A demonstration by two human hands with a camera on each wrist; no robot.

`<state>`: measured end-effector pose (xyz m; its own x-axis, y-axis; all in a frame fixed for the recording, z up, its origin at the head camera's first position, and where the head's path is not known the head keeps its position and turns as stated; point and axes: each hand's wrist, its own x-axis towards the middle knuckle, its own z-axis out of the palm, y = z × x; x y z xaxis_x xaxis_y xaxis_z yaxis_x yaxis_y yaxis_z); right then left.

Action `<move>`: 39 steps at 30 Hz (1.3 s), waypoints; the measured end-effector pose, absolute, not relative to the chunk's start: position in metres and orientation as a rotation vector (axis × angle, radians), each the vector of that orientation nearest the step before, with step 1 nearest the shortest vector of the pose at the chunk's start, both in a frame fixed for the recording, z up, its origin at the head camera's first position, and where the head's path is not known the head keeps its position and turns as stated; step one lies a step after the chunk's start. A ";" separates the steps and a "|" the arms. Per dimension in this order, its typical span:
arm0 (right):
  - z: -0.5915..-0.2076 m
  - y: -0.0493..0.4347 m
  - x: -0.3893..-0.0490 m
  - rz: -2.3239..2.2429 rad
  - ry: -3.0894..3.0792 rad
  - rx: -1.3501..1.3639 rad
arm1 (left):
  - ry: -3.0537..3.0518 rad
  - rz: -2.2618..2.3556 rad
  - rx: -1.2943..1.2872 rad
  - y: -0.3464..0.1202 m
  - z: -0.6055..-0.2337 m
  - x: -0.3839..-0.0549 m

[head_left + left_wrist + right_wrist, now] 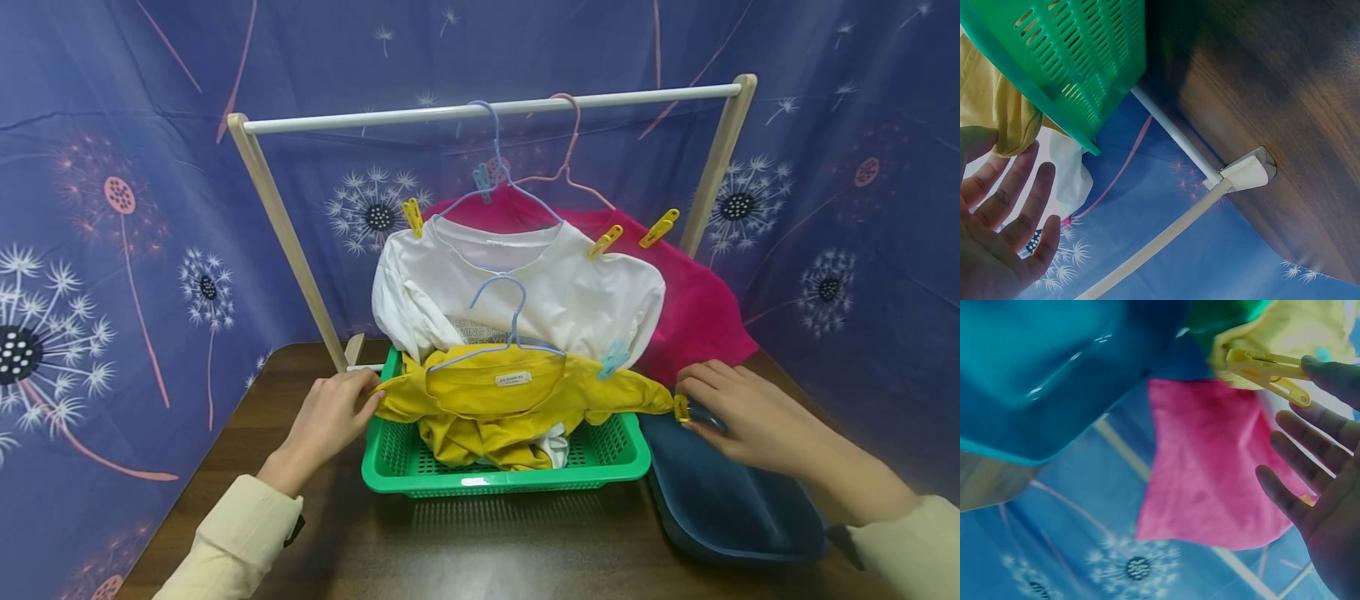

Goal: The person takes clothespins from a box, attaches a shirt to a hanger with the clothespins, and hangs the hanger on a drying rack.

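Note:
A yellow shirt (468, 404) lies spread over the green basket (506, 481), with a blue hanger (517, 321) in its neck. My left hand (333, 421) pinches the shirt's left sleeve end between thumb and forefinger, its other fingers spread in the left wrist view. At the opposite sleeve, my right hand (750, 412) pinches the handle ends of a yellow clothespin (1266, 374) between thumb and forefinger. The pin's tip is right at the sleeve's edge. A light blue clothespin (613, 360) sits on the shirt near its right shoulder.
Behind, a white shirt (517, 275) and a pink shirt (697, 308) hang on hangers from the rack's white rod (420, 115), with several clothespins on them. A dark blue basin (738, 500) stands beneath my right hand. The wooden table (480, 550) extends in front.

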<state>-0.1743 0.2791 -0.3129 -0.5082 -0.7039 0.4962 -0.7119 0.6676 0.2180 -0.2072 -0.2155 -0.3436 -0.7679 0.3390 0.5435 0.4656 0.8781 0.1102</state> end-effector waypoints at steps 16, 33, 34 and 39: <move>-0.296 0.216 -0.171 0.084 -2.262 1.270 | -2.528 -0.326 -0.575 -0.217 -0.344 -0.207; -0.291 0.143 -0.183 0.195 -2.268 1.390 | -2.521 -0.332 -0.582 -0.216 -0.345 -0.207; -0.290 0.138 -0.184 0.196 -2.260 1.390 | -2.523 -0.329 -0.580 -0.216 -0.345 -0.208; -0.287 0.114 -0.189 0.210 -2.231 1.383 | -2.531 -0.334 -0.578 -0.216 -0.345 -0.208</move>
<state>-0.1888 0.1140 -0.2873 -0.3567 -0.7948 0.4910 -0.8723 0.4715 0.1295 -0.2077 -0.2163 -0.3452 -0.7748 0.3346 0.5364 0.4622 0.8787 0.1195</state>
